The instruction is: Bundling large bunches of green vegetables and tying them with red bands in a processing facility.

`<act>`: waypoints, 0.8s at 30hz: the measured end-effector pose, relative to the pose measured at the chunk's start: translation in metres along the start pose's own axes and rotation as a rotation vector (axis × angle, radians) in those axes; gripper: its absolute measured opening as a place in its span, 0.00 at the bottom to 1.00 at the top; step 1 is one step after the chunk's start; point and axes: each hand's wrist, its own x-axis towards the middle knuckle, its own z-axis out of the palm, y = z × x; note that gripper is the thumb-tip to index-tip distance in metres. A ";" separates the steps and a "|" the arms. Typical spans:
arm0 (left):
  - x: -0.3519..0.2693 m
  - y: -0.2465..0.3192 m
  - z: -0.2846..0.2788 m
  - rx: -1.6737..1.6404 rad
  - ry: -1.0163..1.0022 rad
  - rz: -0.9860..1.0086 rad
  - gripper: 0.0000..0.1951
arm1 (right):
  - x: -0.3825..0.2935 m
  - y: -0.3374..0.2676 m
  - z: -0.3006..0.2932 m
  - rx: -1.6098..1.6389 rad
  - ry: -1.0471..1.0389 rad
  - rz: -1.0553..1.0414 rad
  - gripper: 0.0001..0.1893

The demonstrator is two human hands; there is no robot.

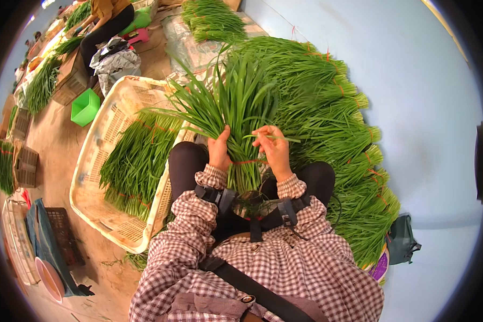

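My left hand (219, 149) grips a bundle of garlic chives (241, 116) from its left side, thumb lying up along the leaves. The leaves fan out away from me, and the pale stem ends point down between my knees. A red tie (247, 162) crosses the stems just below my left hand. At the bundle's right side, my right hand (274, 151) pinches a single thin leaf (283, 139) between thumb and fingertips. Black straps with dark modules sit on both wrists.
Left of my knee stands a cream plastic crate (89, 177) holding tied chive bundles (139, 161). A long heap of tied chives (322, 120) lies along the blue wall (418, 133). A green bin (85, 107) stands beyond the crate. Another person (108, 20) sits at upper left.
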 end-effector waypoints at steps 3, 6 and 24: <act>0.001 -0.004 0.001 -0.004 -0.011 -0.029 0.10 | 0.001 0.001 0.004 -0.054 -0.006 -0.063 0.07; 0.005 -0.016 -0.003 -0.006 0.003 0.004 0.11 | 0.004 -0.003 0.004 -0.098 -0.033 -0.104 0.08; 0.001 0.012 0.010 0.069 0.020 0.060 0.09 | -0.040 -0.047 -0.012 -0.734 0.002 -0.299 0.10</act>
